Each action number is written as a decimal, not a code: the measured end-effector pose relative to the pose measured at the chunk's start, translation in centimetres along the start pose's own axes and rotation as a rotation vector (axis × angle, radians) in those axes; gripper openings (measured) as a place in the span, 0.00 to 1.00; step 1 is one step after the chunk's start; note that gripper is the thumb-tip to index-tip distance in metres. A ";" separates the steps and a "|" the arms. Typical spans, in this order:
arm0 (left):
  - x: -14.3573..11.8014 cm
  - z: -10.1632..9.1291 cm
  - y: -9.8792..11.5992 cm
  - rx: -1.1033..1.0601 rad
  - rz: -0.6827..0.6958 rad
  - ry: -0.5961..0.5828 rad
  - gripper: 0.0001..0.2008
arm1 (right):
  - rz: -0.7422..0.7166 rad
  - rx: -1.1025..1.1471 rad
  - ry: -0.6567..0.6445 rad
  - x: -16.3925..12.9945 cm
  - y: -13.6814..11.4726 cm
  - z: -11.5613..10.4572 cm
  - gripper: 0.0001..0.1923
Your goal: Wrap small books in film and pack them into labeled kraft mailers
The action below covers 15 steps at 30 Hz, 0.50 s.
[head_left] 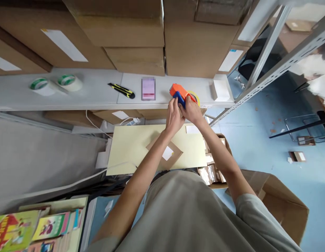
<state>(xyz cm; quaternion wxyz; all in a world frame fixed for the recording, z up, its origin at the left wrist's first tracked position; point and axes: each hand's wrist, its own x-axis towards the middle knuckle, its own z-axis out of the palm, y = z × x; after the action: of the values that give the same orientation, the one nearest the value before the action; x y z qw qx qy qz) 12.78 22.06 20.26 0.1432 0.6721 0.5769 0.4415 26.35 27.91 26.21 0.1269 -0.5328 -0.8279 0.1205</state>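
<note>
Tape dispenser [181, 93], orange-bodied with a blue handle and a yellowish roll, is being held at the front edge of the white shelf [99, 91]. It is being gripped by both hands: the right hand [192, 109] is being wrapped closed around the blue handle from the right, while the left hand [174, 115] is being pressed against the handle's near side, its fingers curled at the front of the dispenser. How firmly the left fingers are being closed cannot be told.

Left of the dispenser on the same shelf, a small blurred card [148, 89] is being seen just beside it, then a yellow-and-black utility knife [122, 90], and well farther left two rolls of tape [56, 84] with green cores. Right of the dispenser a small white box [220, 90] is lying on the shelf. Behind the dispenser, large cardboard cartons [136, 38] are being stacked against the shelf's back.

Below the dispenser, nearer the person, a pale yellow board [131, 147] is being used as a surface, and a small brown parcel [166, 154] with a white label is lying on it, partly crossed by the left forearm. Right of the board an open cardboard box [280, 206] is standing on the blue floor.
</note>
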 end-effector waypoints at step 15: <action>-7.5 -5.6 -10.0 0.053 -0.335 -0.200 0.29 | 0.093 -0.152 0.285 1.9 -2.5 3.0 0.35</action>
<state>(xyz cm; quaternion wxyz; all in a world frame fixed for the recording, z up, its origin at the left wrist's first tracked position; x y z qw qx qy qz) 2.45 16.41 13.24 0.2536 0.6108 0.6749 0.3273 22.44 28.43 24.42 0.1965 -0.5901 -0.7829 -0.0135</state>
